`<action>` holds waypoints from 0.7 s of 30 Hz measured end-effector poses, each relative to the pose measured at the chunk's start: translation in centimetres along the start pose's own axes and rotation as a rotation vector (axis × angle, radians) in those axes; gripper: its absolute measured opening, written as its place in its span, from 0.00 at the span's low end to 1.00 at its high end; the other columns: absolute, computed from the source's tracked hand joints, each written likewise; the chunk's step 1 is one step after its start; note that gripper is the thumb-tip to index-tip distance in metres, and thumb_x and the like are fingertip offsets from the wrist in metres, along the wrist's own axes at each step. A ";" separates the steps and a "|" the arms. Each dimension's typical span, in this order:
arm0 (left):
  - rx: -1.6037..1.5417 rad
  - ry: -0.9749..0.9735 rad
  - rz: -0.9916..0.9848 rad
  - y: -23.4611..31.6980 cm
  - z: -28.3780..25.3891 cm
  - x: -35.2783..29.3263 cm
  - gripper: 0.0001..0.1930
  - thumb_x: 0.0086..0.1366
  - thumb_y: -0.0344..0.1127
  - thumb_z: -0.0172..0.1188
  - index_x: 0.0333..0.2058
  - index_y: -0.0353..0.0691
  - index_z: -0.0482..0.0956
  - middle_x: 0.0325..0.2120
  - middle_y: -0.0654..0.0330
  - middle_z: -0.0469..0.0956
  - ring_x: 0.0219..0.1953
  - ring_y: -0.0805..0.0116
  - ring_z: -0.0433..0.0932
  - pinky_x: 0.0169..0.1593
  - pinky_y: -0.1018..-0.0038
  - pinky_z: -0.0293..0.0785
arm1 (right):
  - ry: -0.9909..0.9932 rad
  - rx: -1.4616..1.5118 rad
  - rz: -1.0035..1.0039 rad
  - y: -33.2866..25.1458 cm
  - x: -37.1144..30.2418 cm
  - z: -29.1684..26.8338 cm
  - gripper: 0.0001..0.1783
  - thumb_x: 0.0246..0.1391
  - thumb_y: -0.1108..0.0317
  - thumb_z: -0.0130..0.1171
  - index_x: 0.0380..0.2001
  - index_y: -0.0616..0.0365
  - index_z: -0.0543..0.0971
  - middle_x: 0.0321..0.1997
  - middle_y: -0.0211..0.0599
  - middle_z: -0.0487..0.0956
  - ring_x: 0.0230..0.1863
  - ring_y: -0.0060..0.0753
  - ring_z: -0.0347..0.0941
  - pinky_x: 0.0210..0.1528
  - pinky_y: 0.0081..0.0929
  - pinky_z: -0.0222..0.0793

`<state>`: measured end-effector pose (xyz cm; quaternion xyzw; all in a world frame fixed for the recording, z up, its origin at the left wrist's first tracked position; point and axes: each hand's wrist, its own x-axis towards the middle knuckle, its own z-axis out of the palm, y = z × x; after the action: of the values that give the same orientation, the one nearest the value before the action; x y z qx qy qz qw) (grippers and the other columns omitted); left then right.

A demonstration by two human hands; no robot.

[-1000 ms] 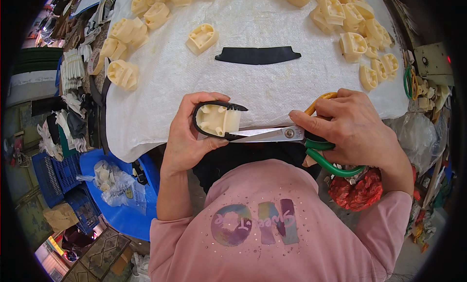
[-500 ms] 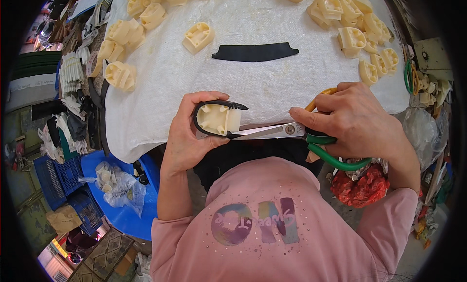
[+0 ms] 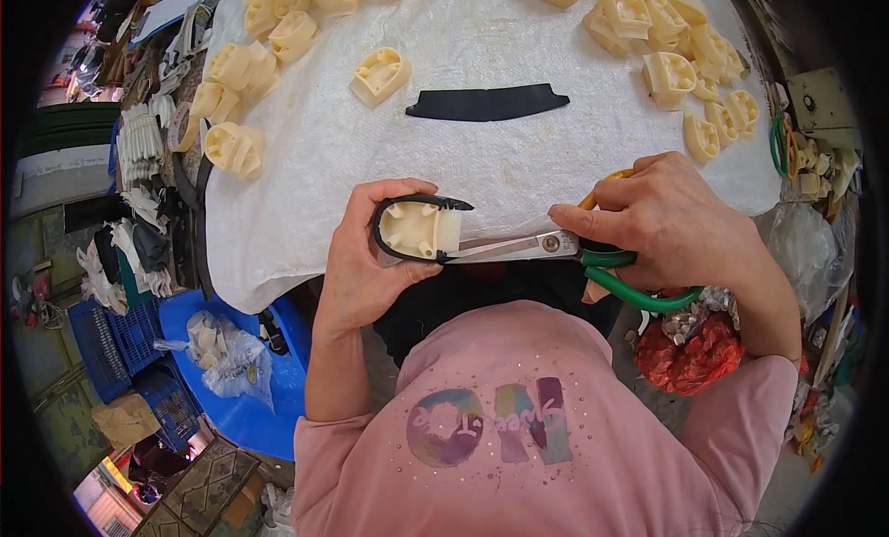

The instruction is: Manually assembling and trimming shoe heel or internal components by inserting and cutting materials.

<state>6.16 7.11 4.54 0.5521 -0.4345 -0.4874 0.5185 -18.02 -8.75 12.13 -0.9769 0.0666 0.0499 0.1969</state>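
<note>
My left hand [image 3: 356,250] is wrapped round a cream plastic shoe heel [image 3: 412,230], its hollow side with small pegs facing up. A thin black covering strip [image 3: 381,206] runs round the heel's curved wall, and its upper end sticks out past the straight edge. Scissors [image 3: 553,245] with green and yellow handles are gripped in my right hand [image 3: 662,218]. The blade tips touch the lower corner of the heel, where the strip's other end is. Beyond my hands, a flat black piece [image 3: 486,102] lies on the white woven sheet [image 3: 315,139].
Bare cream heels [image 3: 380,76] are scattered over the sheet, heaped at the far right and left. A blue basin [image 3: 241,403] with a clear plastic bag [image 3: 227,356] stands lower left, beside blue crates [image 3: 130,338]. A red plastic bag [image 3: 690,352] sits below my right forearm.
The whole scene shifts slightly in the picture. The scissors stay at the heel's lower corner, with a slight change in blade angle. Both hands keep their holds.
</note>
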 end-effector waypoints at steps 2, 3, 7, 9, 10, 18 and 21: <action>-0.011 0.023 -0.008 -0.1 0.0 -0.1 0.35 0.36 0.17 0.68 0.46 0.39 0.64 0.48 0.56 0.70 0.50 0.67 0.69 0.55 0.71 0.67 | 0.016 0.004 0.006 0.0 -0.1 0.4 0.27 0.35 0.56 0.67 0.41 0.54 0.75 0.20 0.32 0.75 0.20 0.37 0.74 0.21 0.33 0.65; -0.010 0.023 -0.008 -0.1 0.1 -0.1 0.35 0.36 0.17 0.68 0.46 0.39 0.64 0.48 0.56 0.70 0.50 0.67 0.69 0.55 0.71 0.67 | 0.029 0.008 0.015 0.0 -0.2 0.6 0.27 0.35 0.56 0.67 0.41 0.54 0.75 0.20 0.32 0.74 0.20 0.37 0.74 0.21 0.33 0.65; -0.023 0.028 -0.005 -0.4 0.1 0.0 0.35 0.37 0.19 0.70 0.46 0.39 0.64 0.47 0.56 0.70 0.50 0.67 0.69 0.54 0.72 0.68 | 0.049 -0.012 0.027 0.0 -0.5 1.4 0.26 0.35 0.57 0.68 0.41 0.54 0.75 0.19 0.32 0.74 0.19 0.37 0.73 0.20 0.33 0.65; -0.013 0.029 -0.005 -0.6 -0.1 0.0 0.35 0.37 0.20 0.70 0.46 0.39 0.64 0.47 0.56 0.70 0.50 0.67 0.70 0.54 0.72 0.68 | 0.063 -0.031 0.034 0.2 -0.6 1.5 0.28 0.34 0.57 0.69 0.42 0.54 0.75 0.18 0.31 0.73 0.18 0.39 0.73 0.20 0.33 0.64; -0.043 0.056 -0.004 -0.7 -0.2 0.0 0.35 0.38 0.21 0.71 0.46 0.39 0.64 0.47 0.56 0.70 0.50 0.67 0.70 0.54 0.72 0.68 | 0.063 -0.031 0.031 0.5 -0.7 1.5 0.28 0.34 0.57 0.69 0.42 0.54 0.75 0.18 0.31 0.73 0.18 0.39 0.73 0.20 0.33 0.64; 0.500 0.249 0.148 -2.0 1.2 1.3 0.35 0.37 0.27 0.72 0.47 0.40 0.67 0.44 0.58 0.72 0.48 0.57 0.69 0.54 0.64 0.62 | 0.508 0.441 0.465 1.9 -1.5 3.5 0.36 0.39 0.69 0.65 0.57 0.53 0.67 0.41 0.38 0.70 0.42 0.35 0.68 0.42 0.27 0.64; 1.105 0.164 0.251 -2.7 2.8 2.0 0.41 0.35 0.30 0.73 0.51 0.38 0.64 0.46 0.56 0.70 0.51 0.59 0.65 0.58 0.64 0.56 | 0.641 0.732 0.478 2.4 -0.7 5.1 0.36 0.45 0.71 0.58 0.61 0.54 0.63 0.39 0.31 0.69 0.38 0.25 0.66 0.42 0.20 0.61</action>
<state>3.66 4.97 1.69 0.7211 -0.6456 -0.0783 0.2389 -19.45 -8.93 6.65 -0.7684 0.3565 -0.2337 0.4774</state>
